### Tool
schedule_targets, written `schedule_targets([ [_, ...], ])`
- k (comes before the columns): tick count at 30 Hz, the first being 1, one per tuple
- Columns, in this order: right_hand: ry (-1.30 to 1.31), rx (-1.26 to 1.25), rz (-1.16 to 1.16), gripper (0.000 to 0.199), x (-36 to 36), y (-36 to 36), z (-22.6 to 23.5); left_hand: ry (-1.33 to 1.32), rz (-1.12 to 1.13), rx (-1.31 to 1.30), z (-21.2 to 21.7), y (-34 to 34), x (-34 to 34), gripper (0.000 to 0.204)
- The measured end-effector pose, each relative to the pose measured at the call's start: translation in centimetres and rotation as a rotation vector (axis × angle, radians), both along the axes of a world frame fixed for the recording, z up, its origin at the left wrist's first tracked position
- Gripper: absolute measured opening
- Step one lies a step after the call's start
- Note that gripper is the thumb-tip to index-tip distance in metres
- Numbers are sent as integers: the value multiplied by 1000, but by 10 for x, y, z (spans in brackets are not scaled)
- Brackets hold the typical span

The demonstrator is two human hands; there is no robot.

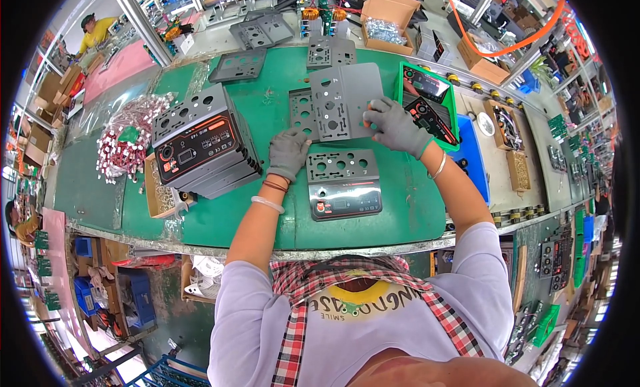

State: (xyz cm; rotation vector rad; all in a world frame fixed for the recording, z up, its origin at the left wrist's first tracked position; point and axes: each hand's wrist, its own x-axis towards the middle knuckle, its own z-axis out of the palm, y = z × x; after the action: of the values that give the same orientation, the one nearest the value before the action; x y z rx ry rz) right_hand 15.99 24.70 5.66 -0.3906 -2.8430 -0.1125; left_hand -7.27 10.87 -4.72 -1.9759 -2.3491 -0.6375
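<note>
A bent grey sheet-metal panel (363, 87) with round holes and slots is tilted above the green bench. My gloved right hand (400, 126) is closed on its right edge. Partly under it lies a second punched panel (301, 102). My gloved left hand (289, 154) has its fingers curled at that second panel's lower edge. Just in front of my hands lies a bent panel (344, 190) with a glossy dark printed face. To the left of my left hand stands a stack of similar printed panels (207, 147).
At right is a green bin (455, 139) of printed panels, beside a blue bin (475, 162). Left of the stack lies a bag of red-and-white connectors (127, 137) and a carton of small parts (155, 195). More grey panels (239, 65) lie at the back. An orange hose (497, 54) hangs at upper right.
</note>
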Motion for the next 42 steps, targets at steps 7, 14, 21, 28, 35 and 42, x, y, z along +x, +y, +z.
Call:
schedule_targets([
  [7, -64, -653, -255, 39, -1, -1, -3, -204, 55, 287, 2, -11, -5, 17],
  [14, 82, -272, -44, 32, 0, -3, 2, -137, 11, 275, 6, -8, -1, 16],
  [21, 38, -627, -238, 34, -1, -11, 8, -205, 44, 404, 6, -9, -3, 15],
  [28, 51, -722, -334, 36, -2, -29, -1, -204, 78, 475, 5, -12, -1, 16],
  [35, 48, -430, -359, 37, -5, -51, -1, -107, 167, 402, 4, -10, 3, 19],
  [42, -77, -239, -492, 41, -23, -91, 20, -77, 208, 263, 12, -12, 7, 24],
])
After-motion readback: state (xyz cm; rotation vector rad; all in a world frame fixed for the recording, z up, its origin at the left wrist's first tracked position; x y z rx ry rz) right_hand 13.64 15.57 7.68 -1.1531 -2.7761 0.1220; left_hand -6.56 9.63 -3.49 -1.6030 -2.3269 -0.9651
